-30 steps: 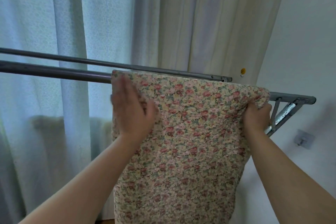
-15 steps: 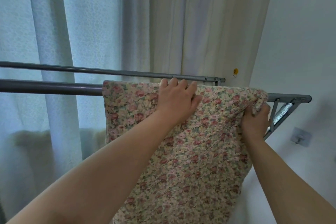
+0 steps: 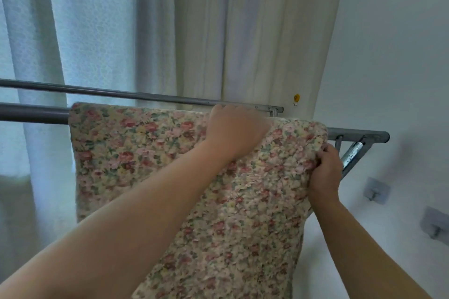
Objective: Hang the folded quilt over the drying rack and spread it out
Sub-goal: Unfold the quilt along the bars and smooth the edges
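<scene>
A folded quilt [image 3: 136,153] with a small pink and green flower print hangs over the near grey bar of the drying rack [image 3: 31,114]. It covers the bar's right part and falls down past the bottom of the view. My left hand [image 3: 235,131] lies over the quilt's top fold, its fingers curled over the far side near the rear bar [image 3: 121,93]. My right hand [image 3: 324,170] pinches the quilt's right edge just below the bar, close to the rack's end bracket [image 3: 357,150].
Pale curtains [image 3: 218,31] hang right behind the rack. A white wall [image 3: 388,56] stands to the right, with two grey wall hooks [image 3: 376,192] low on it and a small yellow mark [image 3: 296,97] near the rear bar's end.
My left hand has gone from the quilt's left front face up and to the right, onto the top fold. The right hand keeps its hold on the right edge, slightly lower.
</scene>
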